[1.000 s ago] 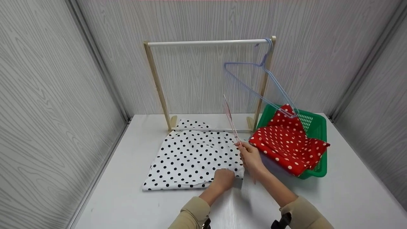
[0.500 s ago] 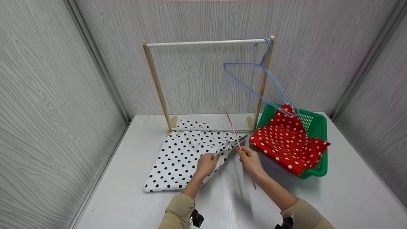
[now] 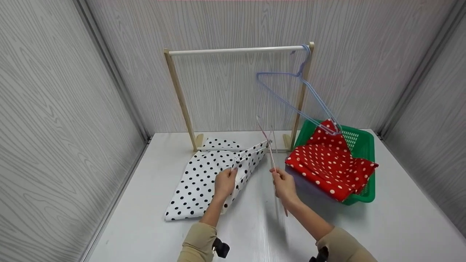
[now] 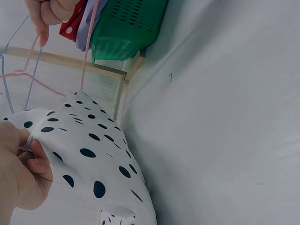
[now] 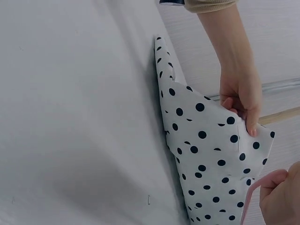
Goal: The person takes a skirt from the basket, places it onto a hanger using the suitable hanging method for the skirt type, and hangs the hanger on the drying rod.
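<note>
A white garment [image 3: 198,182] with black polka dots lies on the table, its right side lifted; its exact kind is unclear. My left hand [image 3: 224,183] pinches the raised edge, and the thumb and fingers show on the cloth in the left wrist view. Just to the right, my right hand [image 3: 285,186] grips a pink clothes hanger [image 3: 273,160], seen nearly edge-on and tilted. In the left wrist view the hanger [image 4: 85,56] meets the peak of the lifted cloth [image 4: 93,136]; whether its end is inside is hidden.
A rack with a white rail [image 3: 233,50] stands at the back. Blue hangers [image 3: 278,96] hang at its right end. A green basket [image 3: 368,145] at the right holds a red dotted cloth [image 3: 324,163] and something purple-grey [image 3: 309,185].
My left hand has taken up the garment's near right edge and moved left and away, folding that side up. My right hand has stayed nearly in place with the hanger.
</note>
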